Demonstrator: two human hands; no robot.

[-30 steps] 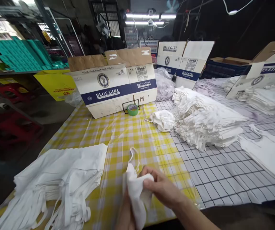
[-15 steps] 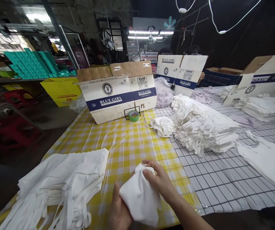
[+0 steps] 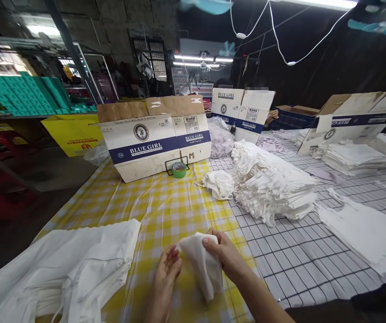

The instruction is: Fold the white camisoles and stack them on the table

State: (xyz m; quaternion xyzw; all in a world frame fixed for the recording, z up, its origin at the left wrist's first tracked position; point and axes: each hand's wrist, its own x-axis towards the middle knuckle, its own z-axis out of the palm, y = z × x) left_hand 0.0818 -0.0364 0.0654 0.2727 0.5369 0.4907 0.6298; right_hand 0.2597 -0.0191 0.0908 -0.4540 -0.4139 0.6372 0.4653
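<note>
In front of me, my right hand pinches a folded white garment by its upper right edge, thumb on top. The soft fabric hangs down above the checked cloth. My left hand is just left of the garment, fingers loosely curled and thumb apart, fingertips close to its left corner; whether they touch it I cannot tell. Left of that hand lies a stack of white garments with thin straps. Right of my hands, a larger heap of white strappy garments sits with a bunched white piece beside it.
A yellow checked cloth and a white grid cloth cover the table. At the back stand a Blue Girl carton and green tape. More white garments lie at right. Another person's hand shows behind a carton.
My left hand has come away from the garment's lower left side. The garment, still in my right hand, now hangs narrower. The view has shifted slightly to the right.
</note>
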